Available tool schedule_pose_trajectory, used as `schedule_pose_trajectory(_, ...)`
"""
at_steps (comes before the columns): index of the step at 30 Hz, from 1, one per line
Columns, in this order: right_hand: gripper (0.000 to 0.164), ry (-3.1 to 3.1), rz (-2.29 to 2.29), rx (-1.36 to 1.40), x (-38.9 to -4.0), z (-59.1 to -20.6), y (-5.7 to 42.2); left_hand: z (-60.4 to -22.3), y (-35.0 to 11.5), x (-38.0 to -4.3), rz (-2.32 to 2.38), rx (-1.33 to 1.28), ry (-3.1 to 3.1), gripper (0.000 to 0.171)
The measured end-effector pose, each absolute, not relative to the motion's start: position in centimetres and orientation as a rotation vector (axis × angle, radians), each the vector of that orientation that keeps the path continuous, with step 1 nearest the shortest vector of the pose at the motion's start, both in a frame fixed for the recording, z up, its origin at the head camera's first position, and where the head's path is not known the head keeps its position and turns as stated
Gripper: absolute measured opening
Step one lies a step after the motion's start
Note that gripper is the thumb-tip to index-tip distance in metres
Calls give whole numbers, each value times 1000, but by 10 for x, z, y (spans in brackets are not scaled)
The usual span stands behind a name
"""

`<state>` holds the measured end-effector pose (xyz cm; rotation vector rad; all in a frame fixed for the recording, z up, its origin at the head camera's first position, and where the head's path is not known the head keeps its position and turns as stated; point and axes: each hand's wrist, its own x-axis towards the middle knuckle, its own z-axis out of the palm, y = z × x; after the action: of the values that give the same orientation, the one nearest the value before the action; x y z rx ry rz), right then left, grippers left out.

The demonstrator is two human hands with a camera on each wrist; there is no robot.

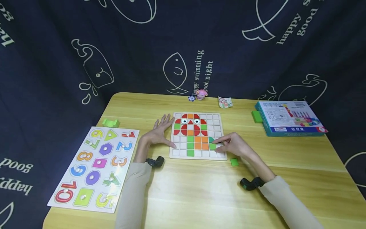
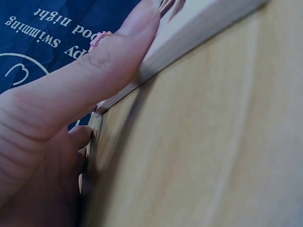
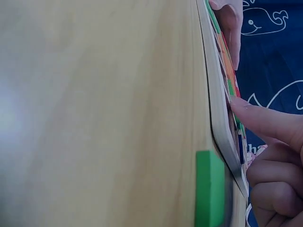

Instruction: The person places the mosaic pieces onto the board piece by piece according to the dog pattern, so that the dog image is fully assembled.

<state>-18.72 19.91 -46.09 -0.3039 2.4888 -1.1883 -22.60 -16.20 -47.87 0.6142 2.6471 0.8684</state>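
Observation:
A white gridded board (image 1: pixel 180 153) lies on the table, with red, orange and green tiles and two eye pieces set in it. My left hand (image 1: pixel 156 133) rests at its left side, fingers spread and thumb on the edge; the thumb (image 2: pixel 99 66) also shows in the left wrist view. At the board's right part, my right hand (image 1: pixel 235 144) pinches a green tile (image 1: pixel 212 146) between thumb and index finger, low over the grid. Another green tile (image 1: pixel 211 140) lies just above it, partly under the index finger. The right thumb (image 3: pixel 265 120) touches green in the right wrist view.
A loose green square (image 1: pixel 234 162) lies off the board's lower right corner. A number puzzle (image 1: pixel 94 141) is at the left, with a green block (image 1: pixel 111 123) behind it. A box (image 1: pixel 290 119) stands at the right. A pink figurine (image 1: pixel 201 94) and picture card (image 1: pixel 225 102) lie at the back.

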Motion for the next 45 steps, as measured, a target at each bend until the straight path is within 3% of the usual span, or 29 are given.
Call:
schedule_pose_trajectory(14, 35, 2392, -1190, -330, -189, -460, 202, -479, -163, -226, 879, 619, 2646, 129)
schedule_pose_trajectory(26, 48, 2371, -1170, -293, -150, -458, 276, -477, -162, -227, 878, 624, 2640, 129)
schedule_pose_trajectory(45, 40, 2388, -1173, -232, -144, -459, 276, -478, -164, -225, 906, 613, 2640, 130)
